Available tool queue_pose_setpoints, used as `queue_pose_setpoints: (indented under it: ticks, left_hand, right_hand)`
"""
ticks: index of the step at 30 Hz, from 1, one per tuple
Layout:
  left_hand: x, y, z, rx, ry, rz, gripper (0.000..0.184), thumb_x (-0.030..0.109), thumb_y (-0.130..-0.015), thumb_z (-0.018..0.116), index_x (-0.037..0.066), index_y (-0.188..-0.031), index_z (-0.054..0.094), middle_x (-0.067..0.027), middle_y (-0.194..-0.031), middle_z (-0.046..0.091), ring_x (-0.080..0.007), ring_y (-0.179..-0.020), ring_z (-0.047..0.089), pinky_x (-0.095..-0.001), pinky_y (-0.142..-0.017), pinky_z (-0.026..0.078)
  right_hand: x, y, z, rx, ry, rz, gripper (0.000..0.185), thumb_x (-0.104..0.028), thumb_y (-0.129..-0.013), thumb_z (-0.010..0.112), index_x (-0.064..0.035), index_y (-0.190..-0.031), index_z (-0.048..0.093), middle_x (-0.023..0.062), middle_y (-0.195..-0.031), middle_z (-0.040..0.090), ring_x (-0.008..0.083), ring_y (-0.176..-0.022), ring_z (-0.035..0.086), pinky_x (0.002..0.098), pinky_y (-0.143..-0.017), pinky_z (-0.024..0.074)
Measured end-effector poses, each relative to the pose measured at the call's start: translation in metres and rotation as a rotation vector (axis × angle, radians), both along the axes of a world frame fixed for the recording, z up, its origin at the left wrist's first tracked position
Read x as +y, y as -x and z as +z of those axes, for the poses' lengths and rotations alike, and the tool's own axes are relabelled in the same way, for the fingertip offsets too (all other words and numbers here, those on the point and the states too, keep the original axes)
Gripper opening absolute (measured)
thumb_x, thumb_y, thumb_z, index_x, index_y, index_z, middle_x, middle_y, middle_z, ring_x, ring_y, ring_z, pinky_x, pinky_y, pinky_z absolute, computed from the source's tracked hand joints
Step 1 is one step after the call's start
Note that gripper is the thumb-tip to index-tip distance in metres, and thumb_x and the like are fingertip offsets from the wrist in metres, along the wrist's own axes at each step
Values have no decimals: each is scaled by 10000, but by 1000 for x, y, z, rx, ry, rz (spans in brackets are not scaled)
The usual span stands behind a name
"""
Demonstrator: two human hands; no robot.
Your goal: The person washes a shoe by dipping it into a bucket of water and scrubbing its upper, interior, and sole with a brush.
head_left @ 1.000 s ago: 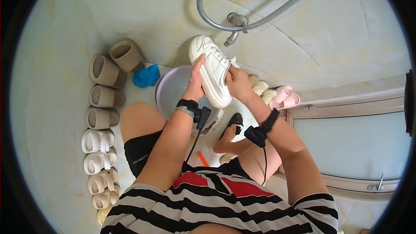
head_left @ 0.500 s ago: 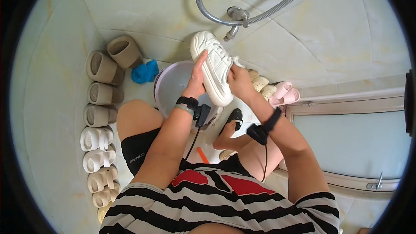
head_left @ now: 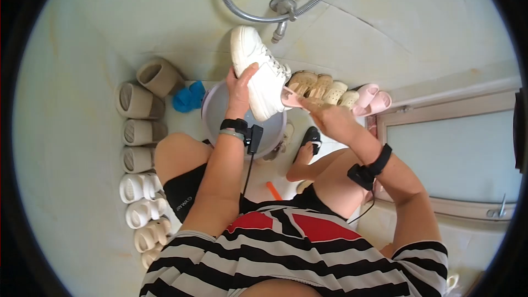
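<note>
My left hand is wrapped round the sole side of a white lace-up sneaker, thumb lying across its side. The sneaker is tilted, toe toward the wall and heel toward me, over a bucket with a lavender rim. Fingers closed, my right hand grips a flat, pale pink insole that sticks out of the shoe's opening. The insole's other end is hidden inside the sneaker. Both wrists wear black straps with small boxes and cables.
A metal tap and shower hose are on the wall ahead. Slippers line the left wall beside a blue bundle. Beige clogs and pink slides stand at right, near a framed door.
My right hand has moved away from the sneaker, down and to the right, drawing the insole partly out. The left hand has shifted slightly, turning the sneaker more side-on.
</note>
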State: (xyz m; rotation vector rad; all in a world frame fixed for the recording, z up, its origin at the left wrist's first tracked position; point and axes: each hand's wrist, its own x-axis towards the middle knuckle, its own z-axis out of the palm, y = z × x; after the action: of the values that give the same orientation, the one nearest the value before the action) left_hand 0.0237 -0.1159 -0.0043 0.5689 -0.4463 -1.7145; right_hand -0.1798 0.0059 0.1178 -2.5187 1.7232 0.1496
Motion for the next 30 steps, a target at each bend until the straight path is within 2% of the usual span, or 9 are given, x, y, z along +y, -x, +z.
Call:
queue_pose_setpoints:
  ticks: [5,8,10,13,18,20,23,29,30]
  left_hand:
    - [-2,0,11,-345,242,181,857,44,-701,774,14,-1417,303,-147,-1288,493,-217,-1123,520,-310,-962,415]
    - [5,-6,10,-481,235,188,1104,32,-645,804,38,-1499,104,-164,-1398,384,-258,-1211,451,-337,-1018,375]
    - [11,-4,10,-570,183,197,1116,38,-622,816,15,-1491,117,-171,-1416,363,-269,-1237,428,-345,-1034,360]
    - [12,-1,13,-761,206,154,1127,55,-608,827,-15,-1481,117,-188,-1435,332,-275,-1270,394,-356,-1054,336]
    - [13,2,23,-1135,310,70,1127,100,-606,837,-51,-1468,127,-201,-1439,322,-279,-1290,372,-357,-1075,305]
    - [15,0,26,-1063,249,32,1120,117,-606,838,-85,-1452,133,-216,-1435,318,-281,-1298,360,-355,-1089,277]
    - [15,1,27,-1162,237,23,1124,110,-611,836,-101,-1447,115,-224,-1431,318,-281,-1298,359,-358,-1088,273]
    - [25,7,40,-1104,34,-26,1121,83,-657,810,-85,-1457,42,-220,-1404,338,-283,-1240,403,-371,-1056,319]
    - [24,7,38,-1107,35,-30,1121,83,-657,810,-85,-1457,42,-220,-1404,338,-283,-1240,403,-371,-1056,319]
  right_hand:
    - [12,17,11,-35,-10,-245,420,-171,-912,500,-186,-1332,488,144,-814,649,302,-734,667,428,-592,520]
    - [6,34,-54,-464,135,-420,312,-164,-933,479,-98,-1229,554,116,-758,637,265,-633,638,402,-544,477]
    - [-8,27,-87,-1156,-242,-785,210,-160,-899,540,-19,-1043,601,57,-690,576,188,-536,532,354,-480,394]
    - [-17,-10,-105,-1576,-416,-1117,168,-156,-846,616,3,-894,593,5,-660,498,127,-525,426,319,-459,328]
    - [-28,-47,-173,-1755,-448,-1320,199,-212,-827,654,-35,-904,606,24,-657,491,137,-523,433,329,-447,322]
    - [-27,-54,-184,-1761,-358,-1389,210,-240,-850,634,-42,-916,611,31,-662,492,142,-521,432,331,-444,319]
    - [-31,-65,-198,-1889,-572,-1387,283,-328,-882,588,-54,-945,617,48,-670,491,160,-505,428,329,-447,338]
    - [-46,-89,-231,-1740,-717,-1233,397,-429,-889,543,-89,-1076,627,56,-847,541,167,-712,525,343,-594,447]
    - [-50,-94,-230,-1931,-750,-1258,457,-467,-886,530,-51,-1059,608,75,-815,552,197,-691,528,366,-576,439]
